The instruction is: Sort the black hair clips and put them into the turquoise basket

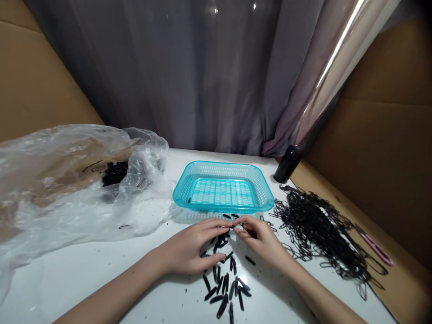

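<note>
My left hand (194, 245) reaches over the white table with its fingers stretched out and its thumb apart, above small black strip-like pieces (221, 283). Its fingertips meet those of my right hand (259, 236) just in front of the turquoise basket (222, 209). The fingers of my right hand are curled and pinched together. Something small and dark shows between the fingertips, too little of it to name. Several black pieces lie loose under and in front of both hands, and others are close to the basket's front wall.
Right of the basket lies a tangled heap of thin black loops (313, 225). Behind it stands a black cylinder (288, 164), and beside it lies a pink-handled tool (374, 247). At left spreads a clear plastic bag (67, 216) with a dark clump (115, 173). Curtains hang behind.
</note>
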`<action>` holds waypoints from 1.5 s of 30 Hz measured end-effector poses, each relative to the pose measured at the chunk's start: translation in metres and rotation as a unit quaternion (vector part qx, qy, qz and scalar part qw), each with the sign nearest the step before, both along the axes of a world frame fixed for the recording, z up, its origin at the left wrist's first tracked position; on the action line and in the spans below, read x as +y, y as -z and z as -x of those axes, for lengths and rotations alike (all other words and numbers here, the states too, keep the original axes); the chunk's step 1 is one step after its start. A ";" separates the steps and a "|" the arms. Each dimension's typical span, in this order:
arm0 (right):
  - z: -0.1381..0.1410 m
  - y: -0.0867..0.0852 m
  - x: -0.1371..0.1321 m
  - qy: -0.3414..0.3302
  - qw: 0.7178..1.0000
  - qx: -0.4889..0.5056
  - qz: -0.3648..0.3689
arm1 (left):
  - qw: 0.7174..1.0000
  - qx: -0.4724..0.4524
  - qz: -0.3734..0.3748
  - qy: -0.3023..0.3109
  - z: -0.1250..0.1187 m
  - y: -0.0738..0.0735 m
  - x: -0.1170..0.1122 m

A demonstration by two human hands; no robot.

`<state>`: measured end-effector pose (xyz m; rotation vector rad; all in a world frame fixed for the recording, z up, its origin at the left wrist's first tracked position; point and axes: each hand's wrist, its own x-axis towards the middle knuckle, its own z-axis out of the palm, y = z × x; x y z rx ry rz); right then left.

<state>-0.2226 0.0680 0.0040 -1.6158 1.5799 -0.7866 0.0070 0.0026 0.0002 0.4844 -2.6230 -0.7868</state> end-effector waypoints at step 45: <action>-0.011 -0.016 0.008 -0.046 0.980 -0.170 -0.098 | 0.988 0.115 -0.100 -0.027 0.011 -0.001 0.015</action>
